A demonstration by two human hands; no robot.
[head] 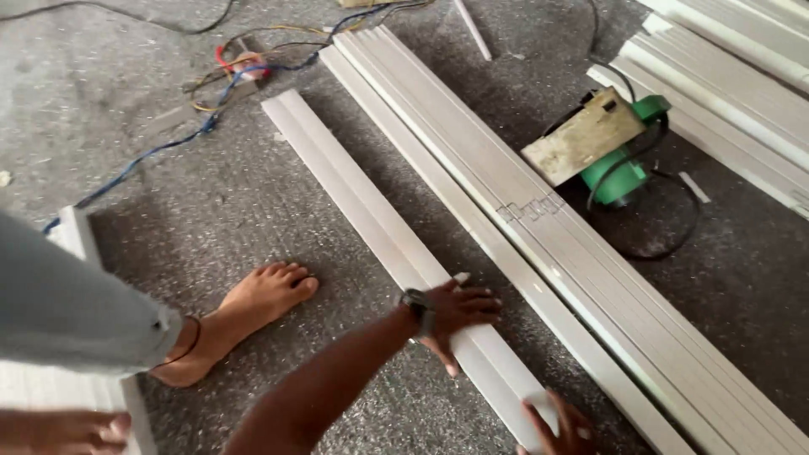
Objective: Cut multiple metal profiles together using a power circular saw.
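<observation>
A long white moulding strip [354,190] lies diagonally on the grey floor. My left hand [462,313], with a dark watch on the wrist, lies across the strip's near part. Its fingers reach over the top and the thumb sits on the near edge. A small pale tip shows by its index finger; I cannot tell what it is. My right hand [558,425], partly cut off by the bottom edge, holds the strip's near end with the thumb on top.
A stack of longer white mouldings [539,227] lies just right of the strip, and more [733,109] at the far right. A green power tool with a wooden base [602,143] and its black cable sit between them. Coloured wires [227,76] trail top left. A bare foot [253,312] stands left.
</observation>
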